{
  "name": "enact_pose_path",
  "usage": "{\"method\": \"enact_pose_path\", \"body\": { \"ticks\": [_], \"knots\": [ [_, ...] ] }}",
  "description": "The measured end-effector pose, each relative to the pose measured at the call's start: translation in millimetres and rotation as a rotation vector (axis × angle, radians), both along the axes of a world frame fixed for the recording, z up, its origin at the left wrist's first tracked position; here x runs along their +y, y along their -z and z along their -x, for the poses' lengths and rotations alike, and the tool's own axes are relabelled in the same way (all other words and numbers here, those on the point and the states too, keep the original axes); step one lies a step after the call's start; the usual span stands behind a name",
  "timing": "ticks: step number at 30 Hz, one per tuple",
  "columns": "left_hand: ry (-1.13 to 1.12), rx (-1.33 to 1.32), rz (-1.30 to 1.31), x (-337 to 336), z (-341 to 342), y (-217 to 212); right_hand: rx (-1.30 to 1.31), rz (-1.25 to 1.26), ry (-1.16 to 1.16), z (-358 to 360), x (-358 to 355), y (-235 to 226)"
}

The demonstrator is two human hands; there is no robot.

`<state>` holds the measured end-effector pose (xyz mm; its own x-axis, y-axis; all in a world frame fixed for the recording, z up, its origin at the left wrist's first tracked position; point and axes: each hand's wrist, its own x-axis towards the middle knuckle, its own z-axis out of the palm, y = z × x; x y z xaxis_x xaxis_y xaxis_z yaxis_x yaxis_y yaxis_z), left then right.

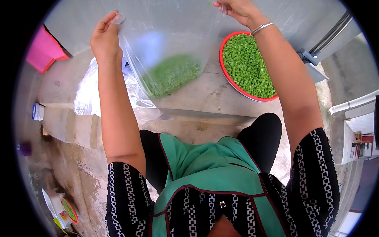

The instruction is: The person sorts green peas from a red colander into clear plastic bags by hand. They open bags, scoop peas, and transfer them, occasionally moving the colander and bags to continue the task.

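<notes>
A large clear plastic bag [169,43] hangs stretched between my two raised hands. Chopped green vegetable pieces [173,77] lie in its bottom, which rests on or just above the concrete ledge. My left hand [106,37] pinches the bag's upper left corner. At the upper right my right hand [237,10], with a bangle at its wrist, pinches the other corner, partly cut off by the picture's edge. Beside the bag on the right stands a red-rimmed basin [222,69] full of the same green pieces, partly behind my right forearm.
Shiny clear plastic sheeting [87,93] lies on the ledge [197,103] to the left. A pink dustpan-like object [42,49] stands at the far left. A blue-grey broom or mop head [307,56] leans on the right. Another small red-rimmed bowl [69,209] sits at the lower left.
</notes>
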<state>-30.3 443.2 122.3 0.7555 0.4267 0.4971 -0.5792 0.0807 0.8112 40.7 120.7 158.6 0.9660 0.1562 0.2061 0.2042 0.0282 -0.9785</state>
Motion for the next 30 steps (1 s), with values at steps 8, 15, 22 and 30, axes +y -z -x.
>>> {"method": "enact_pose_path", "body": {
  "ticks": [8,15,22,30],
  "knots": [
    [0.028,0.049,-0.203,-23,10,-53,0.019,0.144,-0.123,-5,-26,-23],
    [0.395,-0.144,-0.548,-117,-20,-55,-0.034,-0.036,-0.246,45,22,4],
    [0.082,0.098,-0.468,-52,-13,-29,-0.083,-0.035,-0.442,63,43,19],
    [0.105,0.029,-0.636,-73,25,-16,-0.140,0.399,-0.301,79,79,15]
  ]
}}
